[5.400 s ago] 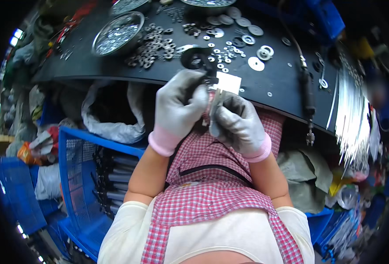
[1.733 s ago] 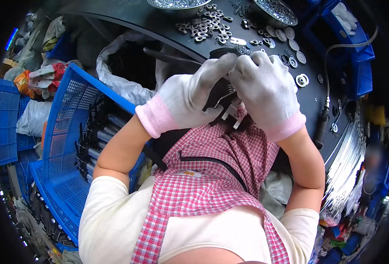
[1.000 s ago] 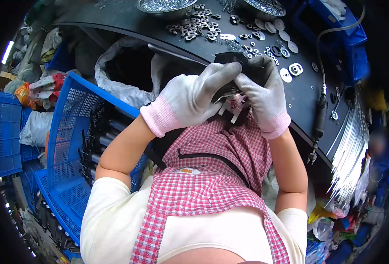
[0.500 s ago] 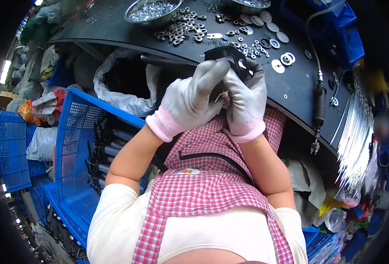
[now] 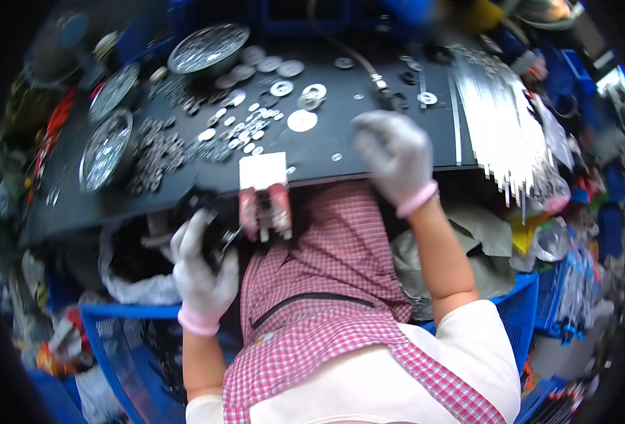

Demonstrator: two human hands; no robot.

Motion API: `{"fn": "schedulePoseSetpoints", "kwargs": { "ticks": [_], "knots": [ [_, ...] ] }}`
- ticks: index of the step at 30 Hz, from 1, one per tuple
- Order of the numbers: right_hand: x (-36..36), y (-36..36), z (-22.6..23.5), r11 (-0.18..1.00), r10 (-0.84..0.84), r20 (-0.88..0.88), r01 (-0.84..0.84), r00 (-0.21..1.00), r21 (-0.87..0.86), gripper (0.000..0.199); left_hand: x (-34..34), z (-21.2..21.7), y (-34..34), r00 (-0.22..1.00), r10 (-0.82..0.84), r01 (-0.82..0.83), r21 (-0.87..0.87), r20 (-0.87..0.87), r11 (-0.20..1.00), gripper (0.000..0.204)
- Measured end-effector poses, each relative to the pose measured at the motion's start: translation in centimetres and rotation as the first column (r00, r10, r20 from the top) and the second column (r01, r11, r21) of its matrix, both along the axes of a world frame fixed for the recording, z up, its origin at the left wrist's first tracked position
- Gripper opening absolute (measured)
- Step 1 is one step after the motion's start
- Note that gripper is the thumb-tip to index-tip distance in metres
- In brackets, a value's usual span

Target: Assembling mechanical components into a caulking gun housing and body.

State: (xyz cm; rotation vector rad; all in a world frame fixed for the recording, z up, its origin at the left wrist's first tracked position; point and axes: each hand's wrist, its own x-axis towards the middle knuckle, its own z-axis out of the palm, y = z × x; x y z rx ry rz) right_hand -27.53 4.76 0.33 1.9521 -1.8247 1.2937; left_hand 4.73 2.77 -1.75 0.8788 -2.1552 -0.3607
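Note:
My left hand [image 5: 203, 268], in a grey-white glove with a pink cuff, is closed around a black part [image 5: 203, 208] below the table's front edge. Motion blur and fingers hide much of that part's shape. Above the front edge, my gloved right hand [image 5: 397, 155] has its fingers curled over an air tool. The tool's dark upper end [image 5: 395, 100] and its hose [image 5: 358, 60] show beyond the fingers, while its lower body is hidden. Between my hands, a red fixture [image 5: 264, 208] with a pale metal plate [image 5: 262, 169] sits at the table edge.
Loose washers [image 5: 256, 127], small metal fittings [image 5: 158, 157] and larger discs [image 5: 302, 121] lie on the dark table [image 5: 355, 159]. Metal bowls [image 5: 210, 49] of small parts stand left. Thin metal rods [image 5: 503, 120] fan out right. A blue crate [image 5: 125, 311] stands at lower left.
My hands have parted. The left has gone down and left with the black part; the right has moved onto the air tool. The view has turned, bringing the red fixture into sight.

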Motion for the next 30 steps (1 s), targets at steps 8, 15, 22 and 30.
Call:
{"fn": "schedulePoseSetpoints", "kwargs": {
  "ticks": [8,15,22,30],
  "knots": [
    [-23.5,0.3,-3.4,0.157,-0.59,-0.531,0.732,0.608,0.663,0.04,1.1,-3.5,0.3,0.988,-0.005,0.046,0.267,-0.153,0.962,0.066],
    [-29.1,3.2,-4.7,0.505,-0.678,0.018,0.447,0.735,0.739,0.041,-1.1,-1.3,-0.6,0.949,-0.027,0.143,0.352,-0.314,0.925,0.066],
    [-20.6,8.0,-2.5,0.96,0.031,0.988,-0.272,-0.153,-0.072,0.028,0.7,-0.3,-1.4,0.77,0.026,0.399,0.513,-0.637,0.76,0.073],
    [0.1,3.9,5.7,0.652,0.658,0.701,-0.258,-0.275,-0.713,0.024,0.1,3.6,-0.6,0.162,0.169,0.903,0.216,-0.972,0.372,0.072]
  ]
}}
